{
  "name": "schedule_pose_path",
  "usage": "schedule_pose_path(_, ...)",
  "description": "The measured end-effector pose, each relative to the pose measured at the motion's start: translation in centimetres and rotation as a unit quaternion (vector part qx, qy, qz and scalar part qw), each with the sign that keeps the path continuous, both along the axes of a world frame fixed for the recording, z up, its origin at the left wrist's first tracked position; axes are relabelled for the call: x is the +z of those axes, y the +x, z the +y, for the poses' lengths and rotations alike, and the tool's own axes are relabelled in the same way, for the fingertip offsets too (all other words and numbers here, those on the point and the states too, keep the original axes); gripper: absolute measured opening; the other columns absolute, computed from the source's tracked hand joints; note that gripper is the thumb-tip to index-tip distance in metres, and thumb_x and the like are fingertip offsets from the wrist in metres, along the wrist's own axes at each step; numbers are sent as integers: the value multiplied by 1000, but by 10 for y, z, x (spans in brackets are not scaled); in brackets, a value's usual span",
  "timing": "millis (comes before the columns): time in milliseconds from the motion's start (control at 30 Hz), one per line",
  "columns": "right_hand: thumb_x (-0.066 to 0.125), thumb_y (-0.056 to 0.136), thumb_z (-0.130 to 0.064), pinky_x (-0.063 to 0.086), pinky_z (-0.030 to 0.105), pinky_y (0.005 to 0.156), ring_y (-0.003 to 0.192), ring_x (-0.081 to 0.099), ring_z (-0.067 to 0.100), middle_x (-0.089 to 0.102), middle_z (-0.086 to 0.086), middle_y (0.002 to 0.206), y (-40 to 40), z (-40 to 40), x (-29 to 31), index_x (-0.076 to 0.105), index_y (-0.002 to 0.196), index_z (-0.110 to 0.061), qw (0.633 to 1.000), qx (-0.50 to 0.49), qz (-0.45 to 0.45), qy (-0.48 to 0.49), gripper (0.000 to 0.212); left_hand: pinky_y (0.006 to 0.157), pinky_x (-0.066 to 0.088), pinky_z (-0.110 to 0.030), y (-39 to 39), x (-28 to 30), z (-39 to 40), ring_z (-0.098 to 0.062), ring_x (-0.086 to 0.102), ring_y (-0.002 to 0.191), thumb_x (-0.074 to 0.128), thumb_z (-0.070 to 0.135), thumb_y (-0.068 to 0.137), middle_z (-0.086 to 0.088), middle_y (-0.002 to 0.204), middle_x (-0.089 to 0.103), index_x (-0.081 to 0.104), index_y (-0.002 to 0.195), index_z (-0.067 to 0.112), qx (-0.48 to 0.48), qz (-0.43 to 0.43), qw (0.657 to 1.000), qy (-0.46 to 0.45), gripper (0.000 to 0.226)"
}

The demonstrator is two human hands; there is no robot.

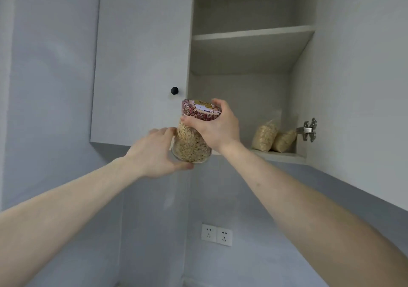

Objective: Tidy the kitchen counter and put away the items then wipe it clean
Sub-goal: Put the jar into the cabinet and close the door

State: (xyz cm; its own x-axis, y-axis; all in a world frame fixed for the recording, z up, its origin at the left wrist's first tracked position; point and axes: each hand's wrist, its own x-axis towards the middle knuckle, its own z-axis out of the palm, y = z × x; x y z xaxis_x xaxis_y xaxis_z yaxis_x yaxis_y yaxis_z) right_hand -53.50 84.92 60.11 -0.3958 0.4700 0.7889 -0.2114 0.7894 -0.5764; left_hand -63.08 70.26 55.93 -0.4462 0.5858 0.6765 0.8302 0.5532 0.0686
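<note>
I hold a glass jar of oats (pixel 190 145) raised in front of the open wall cabinet (pixel 249 101), just below its lower shelf (pixel 280 155). The jar is tilted and has a pink flowered lid (pixel 199 110). My left hand (pixel 154 154) grips the jar's base and side from the left. My right hand (pixel 217 124) is curled round the lid and neck from the right.
Two clear bags of oats (pixel 265 135) lean at the right end of the lower shelf. The upper shelf (pixel 254 34) shows nothing on it. The left door (pixel 141 61) is closed, with a black knob (pixel 174 90). A hinge (pixel 309 130) juts out at right. Wall sockets (pixel 216 235) sit below.
</note>
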Motion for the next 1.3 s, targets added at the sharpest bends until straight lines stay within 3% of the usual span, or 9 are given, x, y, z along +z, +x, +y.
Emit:
schedule_pose_path(200,80,52,-79,47,26,95,117,59,9,63,-12,128,-7,22,28,50,140,-29,999,-49,14,17,104,93,48,-37,-3,43,29,-20,49,119,57,96,56,6,129,52,48,134,21,24,82,995,-56,108)
schedule_pose_path(333,78,55,-79,44,25,87,117,59,11,62,-10,128,-8,42,46,49,140,-27,996,-79,13,30,104,100,49,-43,-15,56,48,-23,43,128,54,90,67,1,142,44,44,142,20,21,114,991,-71,103)
schedule_pose_path(467,78,57,-78,39,23,83,116,57,12,61,-9,130,-7,69,59,49,141,-26,992,-115,-6,43,103,111,43,-44,-38,63,57,-27,26,146,60,71,83,-4,162,21,35,148,19,48,158,979,-115,87)
schedule_pose_path(600,76,52,-81,43,25,79,113,61,16,64,-9,124,-9,98,63,52,133,-29,985,-166,-18,39,100,119,33,-41,-61,63,63,-27,4,156,68,58,85,-2,169,-8,18,159,18,70,159,975,-136,98)
schedule_pose_path(767,76,49,-81,48,28,77,108,62,17,66,-9,117,-12,130,63,55,126,-30,977,-212,-20,21,95,122,31,-39,-89,51,70,-25,-2,158,81,48,80,2,163,-35,3,162,22,60,177,974,-124,116)
schedule_pose_path(1000,74,45,-82,57,32,82,101,65,16,69,-9,110,-25,159,46,59,119,-30,970,-241,-40,12,92,104,53,-38,-101,35,81,-17,-17,155,80,39,84,14,153,-50,11,162,29,37,162,984,-67,104)
schedule_pose_path(1133,75,45,-81,57,32,80,99,65,15,69,-11,105,-38,162,40,60,114,-32,970,-238,-39,0,86,103,53,-36,-99,36,79,-15,-19,155,77,40,87,15,152,-50,10,162,32,44,160,984,-71,101)
schedule_pose_path(1300,74,48,-80,54,32,86,106,64,19,68,-7,113,-57,164,41,59,122,-30,970,-237,-51,-14,91,100,55,-35,-99,36,77,-14,-19,155,75,42,88,14,154,-48,10,161,34,47,166,982,-72,99)
